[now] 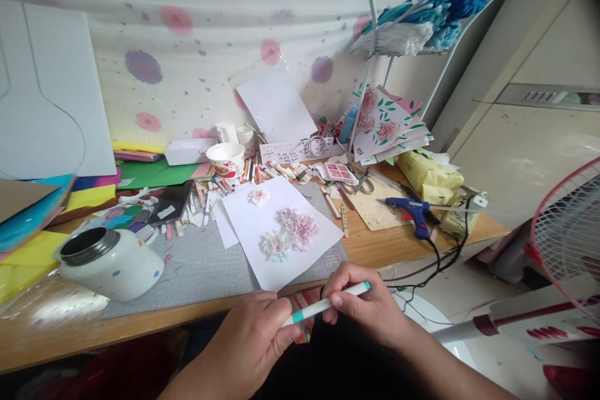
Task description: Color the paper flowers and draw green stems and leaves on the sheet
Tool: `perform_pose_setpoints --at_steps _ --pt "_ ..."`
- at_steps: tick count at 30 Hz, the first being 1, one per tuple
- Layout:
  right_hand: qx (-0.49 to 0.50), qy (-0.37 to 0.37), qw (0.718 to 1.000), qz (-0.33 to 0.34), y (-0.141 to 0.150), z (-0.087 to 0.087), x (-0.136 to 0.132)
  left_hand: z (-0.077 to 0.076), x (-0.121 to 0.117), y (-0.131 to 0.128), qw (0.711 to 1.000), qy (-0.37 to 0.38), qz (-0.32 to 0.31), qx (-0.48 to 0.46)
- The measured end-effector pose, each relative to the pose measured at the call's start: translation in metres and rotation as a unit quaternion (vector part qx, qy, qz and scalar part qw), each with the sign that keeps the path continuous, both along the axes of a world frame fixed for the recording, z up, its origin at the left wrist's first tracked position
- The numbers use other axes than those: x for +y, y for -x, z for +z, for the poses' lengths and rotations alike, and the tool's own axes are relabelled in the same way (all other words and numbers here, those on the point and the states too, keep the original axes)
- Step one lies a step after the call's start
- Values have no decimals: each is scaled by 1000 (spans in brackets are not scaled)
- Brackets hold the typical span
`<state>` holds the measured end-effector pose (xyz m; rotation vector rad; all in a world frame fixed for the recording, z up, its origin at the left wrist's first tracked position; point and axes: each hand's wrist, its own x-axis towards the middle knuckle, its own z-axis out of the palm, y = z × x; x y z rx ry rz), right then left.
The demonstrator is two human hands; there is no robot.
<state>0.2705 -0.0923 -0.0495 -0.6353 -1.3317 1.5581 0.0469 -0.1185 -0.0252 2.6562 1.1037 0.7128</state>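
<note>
Both hands hold a white marker pen with teal bands [323,305] just off the front edge of the wooden desk [140,331]. My left hand [255,340] is closed around its lower end. My right hand [365,303] pinches its upper part between thumb and fingers. Beyond the hands, a white sheet of paper [281,234] lies on a grey cutting mat [201,265]. It carries three small heaps of pink and pale shredded bits [295,228].
A white jar with a black rim [110,262] lies on its side at left. A blue glue gun [412,211] with a black cord sits at right, near scissors [363,184]. Scattered pens, a paper bowl [227,158], coloured paper stacks [94,194]. A red-rimmed fan [567,231] stands at far right.
</note>
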Motion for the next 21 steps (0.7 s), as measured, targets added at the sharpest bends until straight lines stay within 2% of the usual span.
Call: perform_pose_setpoints --at_steps 8,11,13,14,15,17,19,21 --pt "23 22 999 15 14 -16 12 -17 9 -5 996 -81 33 -35" --pt "5 7 1000 15 6 -20 20 -20 16 1 994 -83 60 -42" --pt "-19 -39 998 -43 -9 -21 29 -20 22 13 992 -74 86 -47" --pt "-21 -65 991 -112 -20 -21 36 -20 24 22 991 -68 102 -50" --pt "-60 -87 976 -188 -31 -21 45 -21 27 31 989 -68 122 -54" --pt "-218 -123 920 -303 -56 -22 66 -24 30 49 983 -64 162 -52" --pt "-359 -158 860 -325 -76 -25 87 -30 31 62 980 -61 185 -43" --pt "-463 -196 808 -307 -88 -30 105 -36 33 68 980 -60 189 -33"
